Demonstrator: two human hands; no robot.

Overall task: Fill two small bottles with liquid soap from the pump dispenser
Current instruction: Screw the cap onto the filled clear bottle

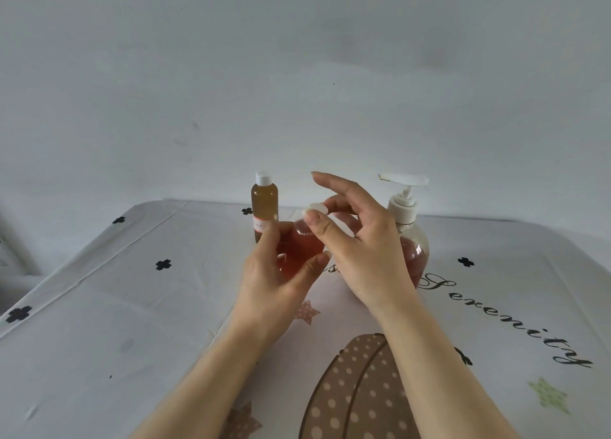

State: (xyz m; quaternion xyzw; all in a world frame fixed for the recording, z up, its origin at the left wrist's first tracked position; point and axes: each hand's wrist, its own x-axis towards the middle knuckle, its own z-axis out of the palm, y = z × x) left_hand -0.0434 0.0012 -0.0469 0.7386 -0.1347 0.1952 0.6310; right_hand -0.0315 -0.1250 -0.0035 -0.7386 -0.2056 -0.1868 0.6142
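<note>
Gripping a small clear plastic bottle of reddish-orange soap (pixel 302 253) in the left hand (pixel 274 283), thumb and fingers curled round its body, just left of the big clear pump dispenser with the white pump head (pixel 410 233). Pinching a small round white cap (pixel 316 208) between thumb and a finger of the right hand (pixel 360 240), other fingers fanned out, also left of the dispenser, roughly level with its collar and right at the held bottle's neck. Can't tell if cap and neck actually touch. Also seeing a second small amber bottle with its white cap on (pixel 264 207), upright, further left of the dispenser, all on a white printed tablecloth (pixel 132 306).
</note>
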